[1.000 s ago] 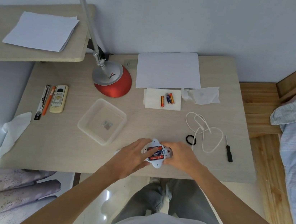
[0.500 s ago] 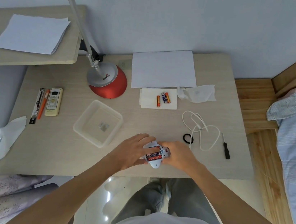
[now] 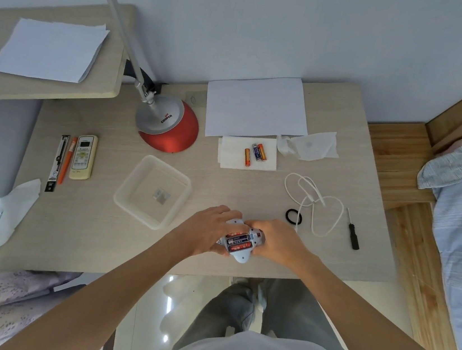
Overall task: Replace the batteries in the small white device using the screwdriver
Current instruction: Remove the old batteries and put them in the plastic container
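The white device (image 3: 240, 254) sits at the near edge of the bench (image 3: 84, 229), directly in front of the person, with its battery bay facing up. Batteries (image 3: 238, 240) with red and dark labels lie side by side in the open bay. The left hand (image 3: 209, 230) grips the device's left side, fingers curled over its far edge. The right hand (image 3: 277, 239) grips the right end, fingertips meeting the left hand's over the top of the device.

The screwdriver (image 3: 352, 234) lies flat on the bench well to the right, beside a looped white cable (image 3: 315, 203) and a black ring (image 3: 294, 215). Three loose batteries (image 3: 256, 152) rest on a napkin (image 3: 234, 159) farther back, just in front of a sheet of paper (image 3: 256, 106). A clear plastic tray (image 3: 135, 180) stands just left of the hands, with a red lamp base (image 3: 170, 137) behind it.
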